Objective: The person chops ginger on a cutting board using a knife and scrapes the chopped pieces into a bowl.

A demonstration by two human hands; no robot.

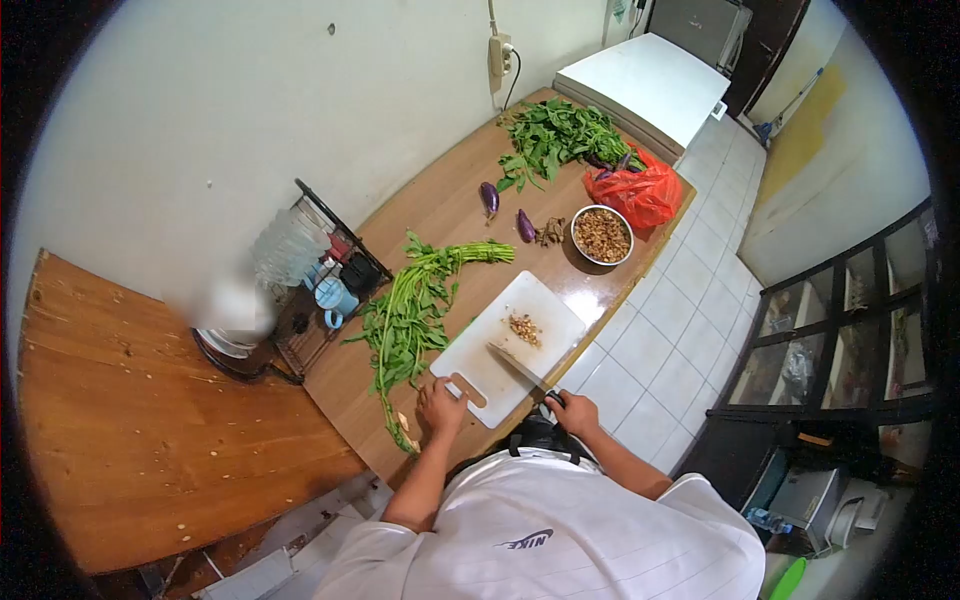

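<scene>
My right hand (577, 413) is closed round the black handle of a knife (522, 366), whose blade lies low over a white cutting board (475, 362). Just beyond the blade, a small heap of chopped brown pieces (524, 328) rests on the board. At the board's near left corner, by its handle slot, my left hand (441, 408) grips the edge. Leafy green stalks (408, 310) lie to the left of the board. Beyond it stands a metal bowl (602, 235) full of chopped brown pieces, with dark root-like pieces (550, 232) and a purple eggplant (526, 226) beside it.
Another eggplant (489, 199), more leafy greens (565, 135) and a red plastic bag (640, 192) occupy the table's far part. A rack with a blue mug (335, 297) stands at the left by the wall. A dark shelf unit (850, 310) is across the tiled floor (645, 340).
</scene>
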